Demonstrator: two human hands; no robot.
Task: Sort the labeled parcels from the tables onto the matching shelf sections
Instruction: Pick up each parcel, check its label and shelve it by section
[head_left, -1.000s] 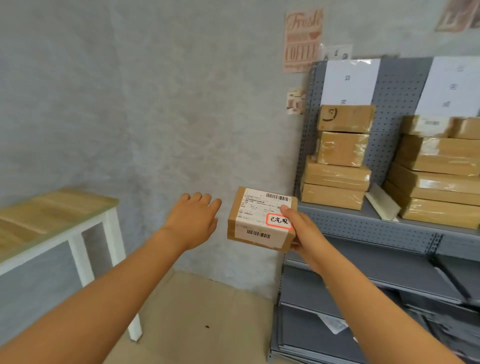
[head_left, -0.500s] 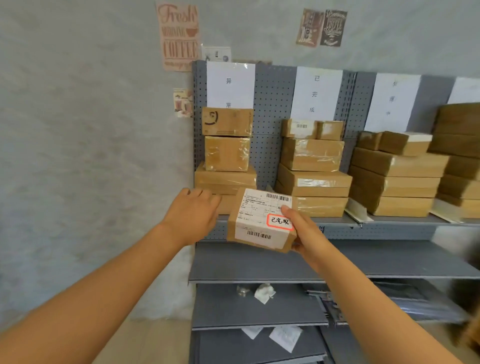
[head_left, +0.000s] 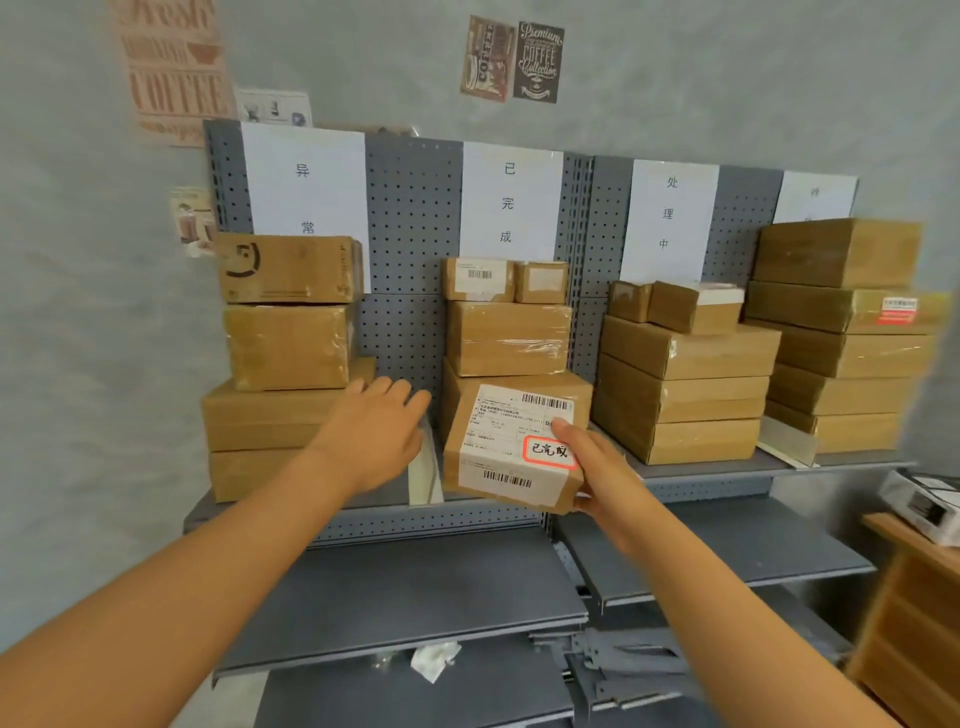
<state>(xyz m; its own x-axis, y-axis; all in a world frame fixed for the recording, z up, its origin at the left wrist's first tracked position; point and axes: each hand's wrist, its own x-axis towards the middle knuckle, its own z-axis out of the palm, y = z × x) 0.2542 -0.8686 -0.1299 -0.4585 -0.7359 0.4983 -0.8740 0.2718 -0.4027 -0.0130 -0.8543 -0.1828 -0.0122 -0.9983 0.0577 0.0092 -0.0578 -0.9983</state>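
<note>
The right hand (head_left: 597, 478) grips the labeled parcel (head_left: 514, 447) by its right edge, in front of the shelf (head_left: 727, 470); the left hand (head_left: 374, 436) is spread, holding nothing

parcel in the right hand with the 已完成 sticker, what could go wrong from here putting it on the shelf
1. The right hand grips the parcel by one corner only, and the left hand is off it, so it could tip or slip.
2. The stack under the 已完成 sign is already topped by two small boxes; adding on top may knock them off.
3. The 处理中 stack stands close beside, so it could land in the wrong section.
</note>
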